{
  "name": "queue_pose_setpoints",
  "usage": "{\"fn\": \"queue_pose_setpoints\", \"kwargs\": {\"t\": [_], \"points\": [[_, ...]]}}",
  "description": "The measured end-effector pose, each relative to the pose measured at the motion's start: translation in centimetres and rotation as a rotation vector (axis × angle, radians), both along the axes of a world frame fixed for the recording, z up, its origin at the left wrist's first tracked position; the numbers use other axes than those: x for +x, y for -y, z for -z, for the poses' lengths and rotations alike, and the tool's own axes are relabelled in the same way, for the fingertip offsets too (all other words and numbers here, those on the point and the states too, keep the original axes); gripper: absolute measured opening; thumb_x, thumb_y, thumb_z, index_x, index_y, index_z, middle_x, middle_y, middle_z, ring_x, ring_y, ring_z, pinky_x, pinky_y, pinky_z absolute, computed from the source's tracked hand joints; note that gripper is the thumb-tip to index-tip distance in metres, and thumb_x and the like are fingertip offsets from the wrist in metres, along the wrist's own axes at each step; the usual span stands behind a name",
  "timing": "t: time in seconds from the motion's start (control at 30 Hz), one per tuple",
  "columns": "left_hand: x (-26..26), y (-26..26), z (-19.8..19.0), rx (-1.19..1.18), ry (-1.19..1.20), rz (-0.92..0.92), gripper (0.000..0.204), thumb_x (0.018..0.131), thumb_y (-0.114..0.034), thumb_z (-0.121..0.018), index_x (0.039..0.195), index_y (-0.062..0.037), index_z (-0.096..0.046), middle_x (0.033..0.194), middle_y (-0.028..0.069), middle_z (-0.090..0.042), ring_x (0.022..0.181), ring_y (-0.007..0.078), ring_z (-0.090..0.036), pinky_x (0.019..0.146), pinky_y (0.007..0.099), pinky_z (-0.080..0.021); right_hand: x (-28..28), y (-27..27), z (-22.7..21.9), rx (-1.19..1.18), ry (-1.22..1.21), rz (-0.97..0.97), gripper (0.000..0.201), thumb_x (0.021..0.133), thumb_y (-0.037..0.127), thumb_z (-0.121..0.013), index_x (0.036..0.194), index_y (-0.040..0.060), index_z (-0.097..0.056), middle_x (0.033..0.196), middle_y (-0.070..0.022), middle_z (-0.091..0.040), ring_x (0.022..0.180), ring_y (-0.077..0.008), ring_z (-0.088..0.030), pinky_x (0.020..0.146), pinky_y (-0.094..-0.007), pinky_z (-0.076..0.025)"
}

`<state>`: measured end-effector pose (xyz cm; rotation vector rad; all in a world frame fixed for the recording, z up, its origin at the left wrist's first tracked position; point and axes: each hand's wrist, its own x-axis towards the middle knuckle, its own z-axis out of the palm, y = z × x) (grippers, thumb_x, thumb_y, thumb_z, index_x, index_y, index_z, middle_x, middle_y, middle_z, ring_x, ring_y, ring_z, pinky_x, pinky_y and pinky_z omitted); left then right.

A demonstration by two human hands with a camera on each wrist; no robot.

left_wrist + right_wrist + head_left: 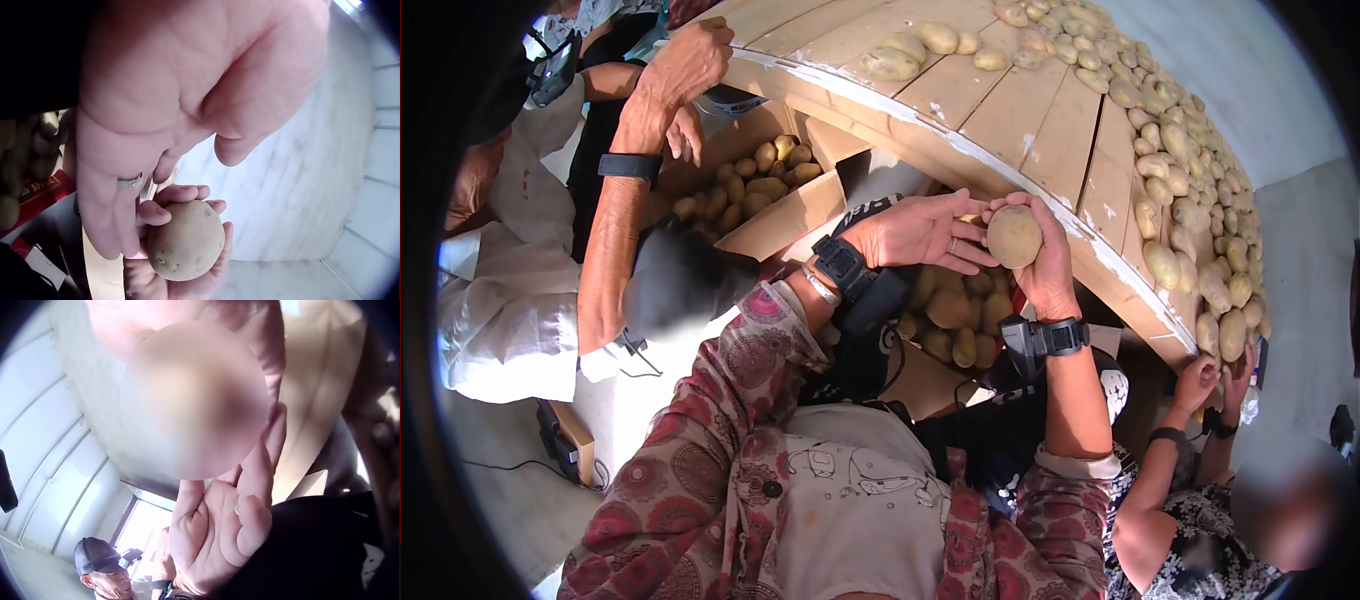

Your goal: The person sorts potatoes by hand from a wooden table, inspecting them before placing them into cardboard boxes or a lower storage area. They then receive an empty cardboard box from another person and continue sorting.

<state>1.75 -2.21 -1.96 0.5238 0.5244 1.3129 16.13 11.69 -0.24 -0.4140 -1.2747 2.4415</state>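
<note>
My right hand (1048,265) holds a round, pale brown potato (1013,237) in front of the wooden table's edge. In the left wrist view, fingers curl about the potato (187,240) and dark spots mark its skin. Palm up, my left hand (920,235) reaches in from the left, its fingers loosely extended and their tips beside the potato and the right hand. A ring sits on one finger (129,182) of the left hand. A round blur covers the middle of the right wrist view, above the left hand (215,534).
Slatted wooden table (960,90) with a white-streaked edge; many potatoes (1190,190) lie along its far side. Below my hands are more potatoes (950,312). A cardboard box (800,210) of potatoes stands at the left. Another person's arm (625,190) and, at right, someone's hands (1197,385) are near the table.
</note>
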Motion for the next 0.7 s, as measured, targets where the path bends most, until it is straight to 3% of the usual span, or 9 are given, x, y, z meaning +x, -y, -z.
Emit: {"fn": "queue_pose_setpoints", "kwargs": {"t": [0.13,0.2,0.27,0.4,0.57,0.7], "points": [[0.1,0.1,-0.3,-0.022,-0.108,-0.023,0.058,0.099,-0.047,-0.027,0.137,-0.0039,-0.035,0.131,0.0173,-0.048,0.121,0.0357,-0.048,0.1,0.0442,-0.04,0.2,0.2,0.0,-0.057,0.094,-0.017,0.033,0.099,0.031,-0.037,0.104,0.0024,-0.054,0.098,-0.013,-0.061,0.093,-0.0225,-0.061,0.079,-0.0319,-0.052],[0.1,0.3,-0.3,-0.015,-0.032,0.014,0.051,0.099,-0.039,-0.034,0.137,-0.0051,-0.036,0.13,0.0171,-0.048,0.118,0.0352,-0.05,0.1,0.0432,-0.041,0.5,0.5,0.0,-0.101,0.13,0.0,0.036,0.099,0.033,-0.035,0.106,0.0022,-0.053,0.1,-0.0134,-0.061,0.094,-0.0227,-0.062,0.079,-0.0323,-0.052],[0.5,0.5,-0.7,-0.029,-0.147,-0.007,0.045,0.098,-0.027,-0.043,0.137,-0.007,-0.035,0.132,0.0167,-0.047,0.114,0.0345,-0.054,0.099,0.0422,-0.042,0.6,0.7,0.1,-0.275,0.182,0.032,0.038,0.099,0.034,-0.034,0.108,0.0022,-0.052,0.103,-0.0144,-0.061,0.096,-0.0243,-0.062,0.081,-0.0339,-0.052],[0.4,0.3,-0.3,-0.054,-0.083,0.0,0.046,0.096,-0.018,-0.049,0.139,-0.0089,-0.034,0.127,0.0152,-0.05,0.11,0.0332,-0.056,0.098,0.0414,-0.044,1.1,0.6,-0.2,-0.338,0.144,-0.023,0.035,0.099,0.032,-0.035,0.109,0.0028,-0.052,0.107,-0.0153,-0.061,0.098,-0.026,-0.061,0.082,-0.0359,-0.053],[0.7,0.4,-0.7,-0.112,-0.248,0.004,0.047,0.095,-0.018,-0.051,0.14,-0.0139,-0.034,0.119,0.0073,-0.053,0.1,0.0205,-0.06,0.091,0.0353,-0.048,1.5,0.1,0.8,-0.282,0.162,-0.099,0.029,0.097,0.026,-0.038,0.109,0.0024,-0.051,0.108,-0.0158,-0.059,0.096,-0.0265,-0.062,0.079,-0.0393,-0.054],[0.6,0.4,-0.1,-0.118,-0.311,-0.004,0.047,0.095,-0.017,-0.052,0.139,-0.0161,-0.036,0.121,0.0048,-0.052,0.095,0.0157,-0.059,0.088,0.0325,-0.048,1.6,0.3,0.4,-0.245,0.221,-0.09,0.028,0.097,0.025,-0.039,0.109,0.0026,-0.05,0.106,-0.0144,-0.059,0.094,-0.0243,-0.062,0.076,-0.0388,-0.055]]}}
